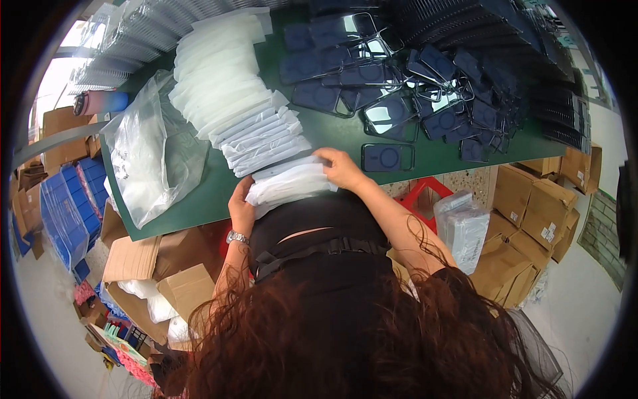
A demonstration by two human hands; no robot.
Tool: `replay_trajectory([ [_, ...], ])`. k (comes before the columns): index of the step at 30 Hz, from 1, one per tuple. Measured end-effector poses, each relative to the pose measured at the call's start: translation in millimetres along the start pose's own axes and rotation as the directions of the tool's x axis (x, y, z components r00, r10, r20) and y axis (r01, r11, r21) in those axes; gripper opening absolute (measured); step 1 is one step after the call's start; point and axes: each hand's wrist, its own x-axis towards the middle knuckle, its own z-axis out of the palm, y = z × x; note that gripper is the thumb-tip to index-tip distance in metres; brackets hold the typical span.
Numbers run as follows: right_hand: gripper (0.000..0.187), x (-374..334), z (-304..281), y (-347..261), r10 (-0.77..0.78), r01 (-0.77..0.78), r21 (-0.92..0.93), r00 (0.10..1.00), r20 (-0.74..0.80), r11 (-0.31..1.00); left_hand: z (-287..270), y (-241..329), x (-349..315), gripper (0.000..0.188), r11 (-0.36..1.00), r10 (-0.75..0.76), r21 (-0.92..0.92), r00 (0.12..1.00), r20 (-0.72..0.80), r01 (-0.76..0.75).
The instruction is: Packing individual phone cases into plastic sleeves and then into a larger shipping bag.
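Note:
Between my two hands, at the table's near edge, is a small bundle of thin white pouches (289,184). My left hand (242,201), with a metal watch at the wrist, is closed on the bundle's left end. Fingers of my right hand (339,169) curl over its right end. Just beyond lies a long overlapping row of white pouches (219,83); the nearer ones look bluish, as if something dark is inside. To the right of my right hand, a dark blue phone case (387,157) with a ring on its back lies flat.
Many more phone cases (438,123) are heaped on the green table (266,46)'s right side. Stacked trays (458,30) line the far edge. A clear plastic bag (143,149) and a bottle (100,102) are at left. Cardboard boxes (525,199) and a red stool (425,193) stand below.

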Motion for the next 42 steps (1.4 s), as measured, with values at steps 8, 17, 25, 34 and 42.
replay_trajectory([
  [8,0.034,-4.3,7.8,-12.2,-0.046,0.054,-0.062,0.991,0.125,0.997,-4.8,7.6,-2.6,0.017,0.987,-0.042,0.154,0.998,-0.042,0.048],
  [17,0.032,-5.3,13.1,-13.2,0.025,-0.025,0.001,0.996,0.082,1.0,-3.9,-15.0,-4.3,0.011,0.993,-0.111,-0.066,0.978,-0.177,0.101],
  [25,0.022,-2.6,10.7,12.7,0.094,-0.097,0.085,0.995,0.04,0.992,2.1,-9.8,2.1,0.011,0.992,-0.088,0.071,0.973,-0.214,0.105],
  [34,0.035,-1.3,-155.8,-45.2,0.092,-0.127,-0.125,0.964,-0.249,0.984,-3.3,-13.3,1.5,0.019,0.994,-0.103,0.014,0.96,-0.261,0.111],
  [42,0.035,18.2,-235.2,-47.4,-0.391,-0.001,-0.476,0.569,-0.724,0.88,1.6,8.8,22.1,0.019,0.987,-0.149,-0.102,0.942,-0.302,0.123],
])
